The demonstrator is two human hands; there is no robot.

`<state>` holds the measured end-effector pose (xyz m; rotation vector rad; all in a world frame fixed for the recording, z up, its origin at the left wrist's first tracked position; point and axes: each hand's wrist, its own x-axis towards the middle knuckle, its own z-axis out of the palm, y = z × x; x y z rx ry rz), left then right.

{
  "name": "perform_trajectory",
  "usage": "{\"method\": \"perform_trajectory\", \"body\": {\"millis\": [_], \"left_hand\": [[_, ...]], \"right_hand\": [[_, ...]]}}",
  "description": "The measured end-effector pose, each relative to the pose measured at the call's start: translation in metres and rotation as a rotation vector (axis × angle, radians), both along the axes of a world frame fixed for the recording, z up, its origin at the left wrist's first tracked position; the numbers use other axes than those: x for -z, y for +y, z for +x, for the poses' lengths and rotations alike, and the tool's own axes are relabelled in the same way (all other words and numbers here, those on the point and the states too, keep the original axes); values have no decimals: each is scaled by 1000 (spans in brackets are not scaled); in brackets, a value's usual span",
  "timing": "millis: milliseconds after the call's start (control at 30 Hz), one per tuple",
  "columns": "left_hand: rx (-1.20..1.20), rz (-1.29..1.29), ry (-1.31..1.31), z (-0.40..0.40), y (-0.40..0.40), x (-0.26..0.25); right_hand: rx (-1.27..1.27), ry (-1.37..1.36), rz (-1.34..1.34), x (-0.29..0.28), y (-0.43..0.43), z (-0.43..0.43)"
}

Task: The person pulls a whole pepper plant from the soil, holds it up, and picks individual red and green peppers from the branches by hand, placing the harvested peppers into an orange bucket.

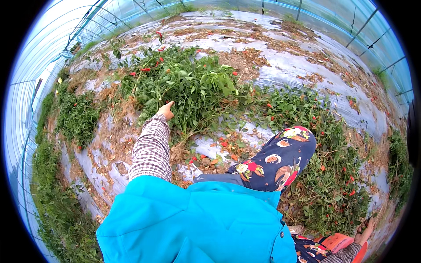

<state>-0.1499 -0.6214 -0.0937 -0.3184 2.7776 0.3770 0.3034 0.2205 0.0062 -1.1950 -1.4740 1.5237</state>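
My left hand [166, 110], in a checked sleeve, reaches to the near left edge of a heap of leafy pepper plants [187, 88]. Its fingers are partly lost against the leaves, so a hold cannot be told. Red peppers [145, 69] show among the stems. At the lower right, my right hand [364, 230] is over the rim of an orange-red plastic container [338, 242], with small dark objects [364, 224] in its fingers; their kind is unclear. Fallen red peppers [224, 144] lie on the ground between the plants and my body.
More pulled pepper plants [329, 190] lie to the right, around my knee in flowered trousers [279, 154]. Pale plastic mulch film [283, 65] with dry leaves covers the ground. Green plants [49, 184] line the left side. The greenhouse's metal frame [361, 28] and plastic walls surround the plot.
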Motion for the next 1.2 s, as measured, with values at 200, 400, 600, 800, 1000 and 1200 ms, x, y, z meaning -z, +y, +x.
{"method": "perform_trajectory", "body": {"millis": [200,400,600,800,1000,1200], "left_hand": [[90,-88,475,13,77,10],[735,825,1134,58,315,-114],[1453,1281,471,172,488,-148],[1571,955,-242,202,555,-97],[1384,1030,-642,196,590,-95],[1435,1274,-344,213,609,-83]], "right_hand": [[-109,-67,30,1,-6,19],[-241,-177,206,28,-18,-24],[-686,-112,249,30,-121,-83],[-621,10,592,33,-148,-97],[-623,-64,289,-25,-163,-103],[-551,-151,75,-39,-165,-94]]}}
